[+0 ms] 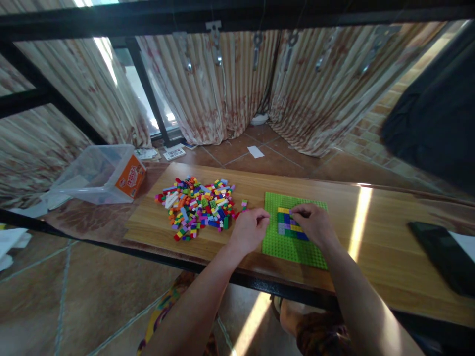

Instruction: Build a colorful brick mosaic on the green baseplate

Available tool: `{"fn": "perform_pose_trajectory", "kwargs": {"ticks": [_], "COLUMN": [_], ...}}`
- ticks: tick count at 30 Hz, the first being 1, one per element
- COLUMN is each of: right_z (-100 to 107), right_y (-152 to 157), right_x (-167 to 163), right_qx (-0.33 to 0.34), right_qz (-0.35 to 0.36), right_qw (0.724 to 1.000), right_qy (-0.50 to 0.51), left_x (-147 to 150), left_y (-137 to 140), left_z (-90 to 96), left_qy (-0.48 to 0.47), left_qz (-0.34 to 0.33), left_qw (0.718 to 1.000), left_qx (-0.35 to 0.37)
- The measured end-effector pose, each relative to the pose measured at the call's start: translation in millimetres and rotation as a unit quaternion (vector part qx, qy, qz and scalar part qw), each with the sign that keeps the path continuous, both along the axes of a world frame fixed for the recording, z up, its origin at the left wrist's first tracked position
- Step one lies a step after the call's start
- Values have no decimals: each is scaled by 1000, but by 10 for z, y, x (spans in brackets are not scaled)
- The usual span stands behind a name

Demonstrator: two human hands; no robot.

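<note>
A green studded baseplate (pixel 297 259) lies on the wooden board, bearing a compact patch of coloured toy bricks (pixel 285 225) in yellow, green, blue, purple and grey. Over the upper right of this patch, my right hand (pixel 315 223) is closed in a pinch, its fingertips at the bricks. Whatever it grips is too small to make out. My left hand (pixel 249 230) is curled closed beside the baseplate's left edge, and its fingers hide anything inside. Just beyond it, a small pink and green brick (pixel 244 203) sits on the board.
Left of my hands spreads a heap of loose bricks (pixel 200 205). A clear plastic box (pixel 92 190) with an orange label stands at the far left. To the right lies a dark flat device (pixel 441 252). Curtains (pixel 230 89) hang behind a dark metal bar (pixel 237 15).
</note>
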State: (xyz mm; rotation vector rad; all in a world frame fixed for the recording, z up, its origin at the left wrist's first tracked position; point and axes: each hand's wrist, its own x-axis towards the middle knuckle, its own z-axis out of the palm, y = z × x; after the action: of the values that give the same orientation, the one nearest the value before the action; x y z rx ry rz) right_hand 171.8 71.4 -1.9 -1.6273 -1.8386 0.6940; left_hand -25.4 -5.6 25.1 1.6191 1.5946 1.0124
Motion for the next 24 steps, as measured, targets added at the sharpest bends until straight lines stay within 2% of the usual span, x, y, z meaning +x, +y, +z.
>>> {"fn": "perform_pose_trajectory", "kwargs": {"ticks": [4,7,10,15,18,24], "right_z": [23,72,141,220,222,208], "right_y": [-4,-4,-11,-60,-100,-142], "right_x": [11,5,-32,-128,-160,-199], "right_qx": [-8,0,34,80,86,95], "right_qz": [-11,-36,-82,-83,-65,-42], "right_qw": [1000,998,995,992,993,994], "right_qy": [23,42,52,57,43,40], "left_x": [-92,-190,-253,-264,-263,-294], "left_y": [22,69,129,199,221,255], "left_z": [8,11,5,-14,-28,-51], "left_qy": [42,112,217,355,369,330], "left_qz": [25,92,154,165,170,170], "left_qw": [999,989,963,920,914,928], "left_qx": [12,25,48,19,13,8]}}
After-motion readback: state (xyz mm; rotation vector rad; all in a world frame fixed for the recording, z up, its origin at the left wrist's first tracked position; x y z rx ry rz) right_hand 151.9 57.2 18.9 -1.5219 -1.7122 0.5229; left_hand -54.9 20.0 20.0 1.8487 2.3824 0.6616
